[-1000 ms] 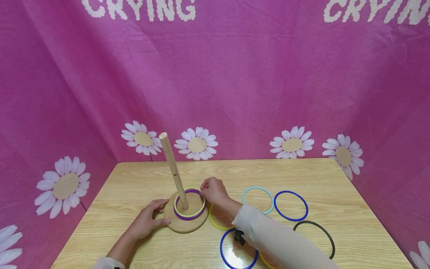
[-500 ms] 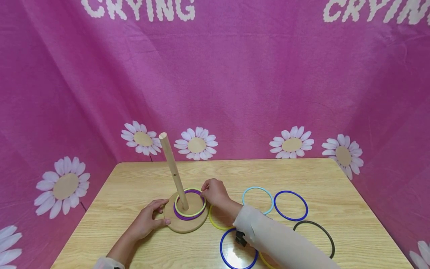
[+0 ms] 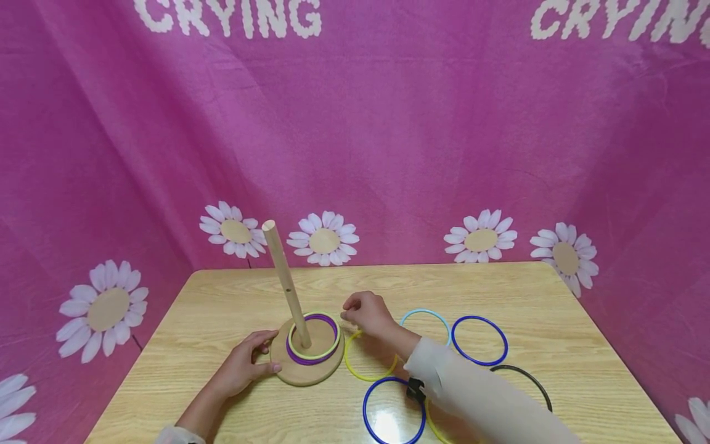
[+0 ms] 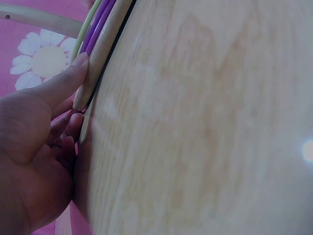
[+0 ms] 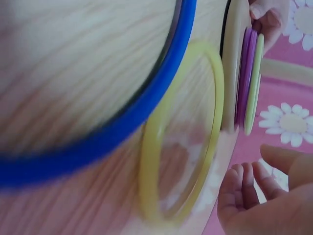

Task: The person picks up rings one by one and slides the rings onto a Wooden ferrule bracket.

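A wooden ring-toss stand [image 3: 304, 374] has a round base and an upright peg [image 3: 284, 277]. Around the peg lie a pale yellow-green ring [image 3: 313, 359] and, beneath it, purple rings [image 5: 248, 73]. My left hand [image 3: 241, 362] holds the left edge of the base, thumb [image 4: 73, 76] against its rim and fingers partly hidden behind the edge. My right hand [image 3: 370, 313] hovers just right of the stand, above a yellow ring [image 3: 370, 378]. Its fingers [image 5: 250, 188] are loosely bent, with nothing between them and the thumb.
On the wood-grain table [image 3: 460, 287] lie a light blue ring [image 3: 426, 310], two dark blue rings [image 3: 479, 317] and a black ring [image 3: 524, 372]. Another yellow ring [image 3: 435, 428] is partly covered by the right sleeve [image 3: 477, 388]. A pink daisy-printed cloth [image 3: 388, 154] hangs behind.
My right hand has let go of the rings at the peg's foot and drawn back a little to the right. The left hand stays at the base.
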### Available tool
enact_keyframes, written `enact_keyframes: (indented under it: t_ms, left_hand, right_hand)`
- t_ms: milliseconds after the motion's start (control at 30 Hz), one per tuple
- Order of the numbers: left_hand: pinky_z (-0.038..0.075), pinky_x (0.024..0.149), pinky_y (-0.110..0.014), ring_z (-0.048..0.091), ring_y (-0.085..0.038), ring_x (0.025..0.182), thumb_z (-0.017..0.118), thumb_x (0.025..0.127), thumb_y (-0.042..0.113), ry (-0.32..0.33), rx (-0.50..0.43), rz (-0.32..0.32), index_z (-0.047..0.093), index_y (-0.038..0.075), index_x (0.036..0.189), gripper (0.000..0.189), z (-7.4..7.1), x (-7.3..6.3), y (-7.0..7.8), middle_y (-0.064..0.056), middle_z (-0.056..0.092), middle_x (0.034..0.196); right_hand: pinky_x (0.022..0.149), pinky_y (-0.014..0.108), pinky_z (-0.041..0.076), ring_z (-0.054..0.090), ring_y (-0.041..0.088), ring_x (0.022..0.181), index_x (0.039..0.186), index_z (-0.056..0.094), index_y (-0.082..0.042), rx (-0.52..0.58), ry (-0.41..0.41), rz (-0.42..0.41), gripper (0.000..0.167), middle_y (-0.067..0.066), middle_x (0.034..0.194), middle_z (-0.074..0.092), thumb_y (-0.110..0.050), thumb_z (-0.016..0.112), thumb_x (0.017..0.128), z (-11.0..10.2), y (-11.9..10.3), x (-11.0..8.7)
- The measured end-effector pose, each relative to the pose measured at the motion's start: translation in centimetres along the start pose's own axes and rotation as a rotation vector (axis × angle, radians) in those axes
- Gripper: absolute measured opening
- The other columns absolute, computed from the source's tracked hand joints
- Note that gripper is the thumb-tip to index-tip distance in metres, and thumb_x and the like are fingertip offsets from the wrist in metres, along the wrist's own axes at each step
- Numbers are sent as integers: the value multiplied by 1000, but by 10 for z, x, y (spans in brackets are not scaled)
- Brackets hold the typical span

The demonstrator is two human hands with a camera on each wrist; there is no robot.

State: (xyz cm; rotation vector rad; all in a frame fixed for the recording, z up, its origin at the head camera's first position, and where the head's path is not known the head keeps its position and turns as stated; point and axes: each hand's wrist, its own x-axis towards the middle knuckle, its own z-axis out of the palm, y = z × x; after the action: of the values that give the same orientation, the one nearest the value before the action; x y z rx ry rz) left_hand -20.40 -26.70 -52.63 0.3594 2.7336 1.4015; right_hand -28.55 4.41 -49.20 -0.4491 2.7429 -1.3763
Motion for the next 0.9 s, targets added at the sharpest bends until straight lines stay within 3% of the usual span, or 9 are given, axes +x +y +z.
enact_keyframes:
  t_ms: [367, 667, 900]
  left_hand:
    - [45, 91, -25, 53, -18, 104, 89, 81, 18, 3, 9, 7, 57, -2, 143, 73, 0, -1, 0, -12, 60, 132]
    - [45, 90, -24, 53, -18, 104, 89, 81, 17, 4, 3, 16, 57, -2, 143, 73, -1, 1, -3, -13, 60, 132]
    - [45, 92, -25, 53, -18, 104, 89, 81, 18, 3, -1, 9, 57, -1, 143, 73, 0, 0, -3, -12, 59, 133]
  right_hand:
    - [75, 28, 51, 60, 9, 79, 97, 74, -3, -10, -84, 11, 15, -1, 83, 69, -4, 82, 84, -20, 23, -10]
    - [77, 26, 47, 55, 11, 82, 98, 73, -5, -60, -166, -40, 23, 2, 88, 66, 2, 84, 78, -24, 35, -13]
    - [75, 27, 47, 54, 11, 79, 94, 74, -5, -82, -184, -57, 20, 0, 84, 64, 6, 82, 79, -24, 36, -15]
